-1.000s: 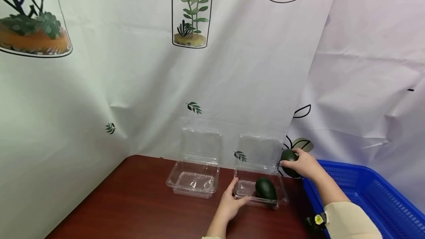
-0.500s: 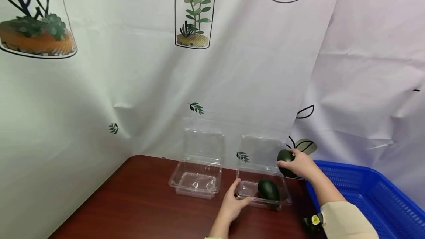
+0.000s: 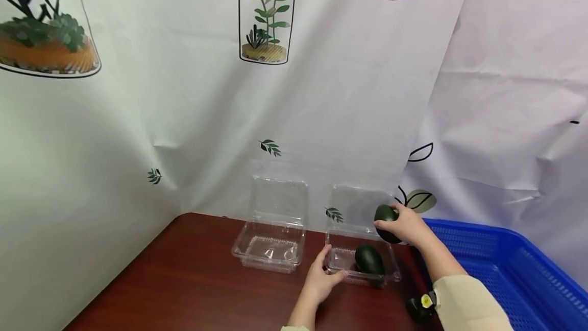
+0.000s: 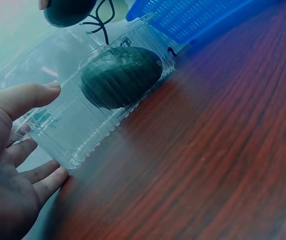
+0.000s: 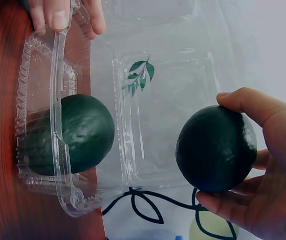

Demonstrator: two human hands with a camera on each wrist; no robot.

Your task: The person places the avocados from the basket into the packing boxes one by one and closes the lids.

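The held fruit (image 3: 385,213) is dark green and hangs left of the right hand (image 3: 408,227), over the far right corner of the right box (image 3: 341,258) and in front of its raised lid (image 3: 356,203). The right hand's fingers pinch it, thumb across from fingertips; its long axis stands nearly upright, the top leaning left. Nearer and lower, the second fruit (image 3: 369,258) lies in the box's right half, its long axis running from far left to near right. The left hand (image 3: 318,280) is farther from the held fruit, fingers spread and touching the box's near left corner. The left box (image 3: 271,249) stands open on the tabletop (image 3: 206,269); the blue basket (image 3: 478,239) is at the right. Compared with a second ago, the held fruit has moved left; the left hand and second fruit have stayed put.
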